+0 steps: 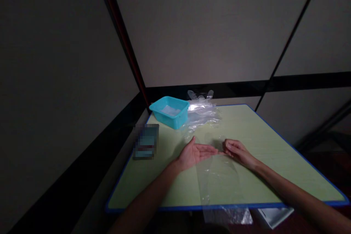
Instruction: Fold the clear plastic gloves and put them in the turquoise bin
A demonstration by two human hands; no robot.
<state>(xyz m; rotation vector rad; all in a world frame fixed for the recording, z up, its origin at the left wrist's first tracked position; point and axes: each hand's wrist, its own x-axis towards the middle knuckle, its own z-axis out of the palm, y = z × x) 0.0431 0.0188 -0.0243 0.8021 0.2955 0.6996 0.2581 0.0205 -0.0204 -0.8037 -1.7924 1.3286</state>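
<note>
My left hand [192, 155] lies palm up above the table, thumb raised and fingers stretched out to the right. Its fingertips reach into or behind a thin, see-through plastic piece [219, 184], which looks like a bag or a long glove; I cannot tell which. My right hand [236, 151] is closed in a pinch by those fingertips, gripping the plastic. The lower end of the plastic hangs over the table's front edge. Beyond the hands lies a loose pile of clear disposable gloves [201, 111], some with their fingers spread.
At the back left stands a turquoise plastic basket [175, 121] with something pale inside. A blurred-out dark flat object [146, 141] lies by the left edge. The pale green table [263, 186] has a blue rim, with walls behind and left. A whitish object [275, 216] sits below the front edge.
</note>
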